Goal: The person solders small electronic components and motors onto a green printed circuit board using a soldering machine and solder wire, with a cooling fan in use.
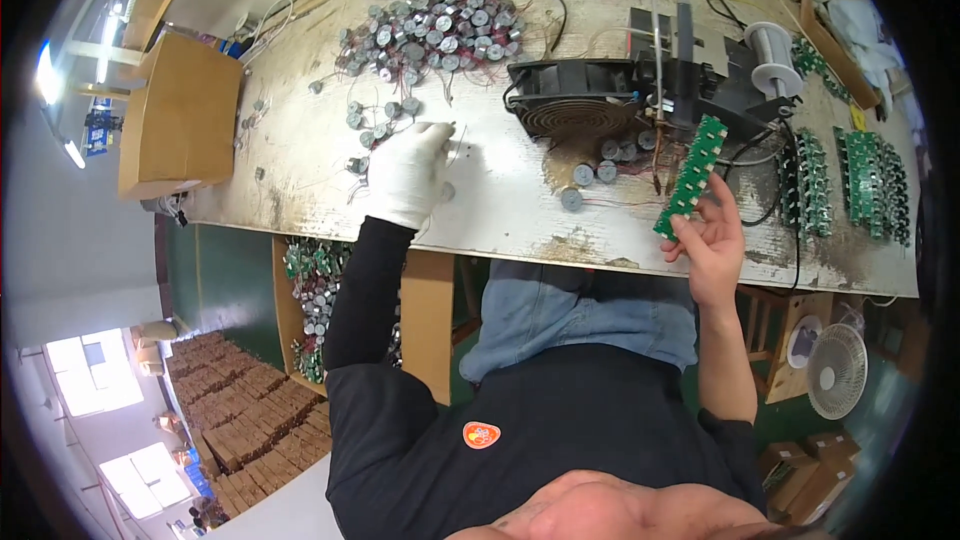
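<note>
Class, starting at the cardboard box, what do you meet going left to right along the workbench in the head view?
Cardboard box, gloved left hand, black fan, held green circuit board, white spool, far-right green boards.

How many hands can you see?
2. The left hand, in a white glove, is beside some silver discs. The right hand is bare and holds a green board. I see no others.

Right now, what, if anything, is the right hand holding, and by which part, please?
The right hand holds a green circuit board by its lower end.
</note>
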Demonstrator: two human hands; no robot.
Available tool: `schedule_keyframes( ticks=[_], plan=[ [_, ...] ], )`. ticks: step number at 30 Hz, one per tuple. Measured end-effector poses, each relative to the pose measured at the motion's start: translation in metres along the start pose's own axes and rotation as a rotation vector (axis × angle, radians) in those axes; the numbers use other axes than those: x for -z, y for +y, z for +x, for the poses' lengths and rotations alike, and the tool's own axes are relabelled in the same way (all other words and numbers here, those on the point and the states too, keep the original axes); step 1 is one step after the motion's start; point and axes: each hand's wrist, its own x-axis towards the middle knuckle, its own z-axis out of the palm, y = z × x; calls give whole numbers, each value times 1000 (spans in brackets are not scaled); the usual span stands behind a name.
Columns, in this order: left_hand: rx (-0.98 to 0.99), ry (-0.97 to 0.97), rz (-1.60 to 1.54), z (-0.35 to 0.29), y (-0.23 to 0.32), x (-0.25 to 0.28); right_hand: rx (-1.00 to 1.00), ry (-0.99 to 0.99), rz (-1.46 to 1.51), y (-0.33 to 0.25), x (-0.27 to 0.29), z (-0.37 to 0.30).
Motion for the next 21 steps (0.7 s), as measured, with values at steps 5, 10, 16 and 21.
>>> schedule_keyframes(
  ticks=[5,10,16,21],
  plan=[
    [300,121,-796,-5,-5,1,-19,0,34,-1,-1,-2],
    [496,-17,-1395,-16,5,-1,-30,8,39,0,1,-1],
    [572,-135,-1596,-21,29,-21,-19,-9,44,0,2,1],
    [541,-64,-1496,-31,71,-34,-27,-5,41,1,3,1]
  ],
)
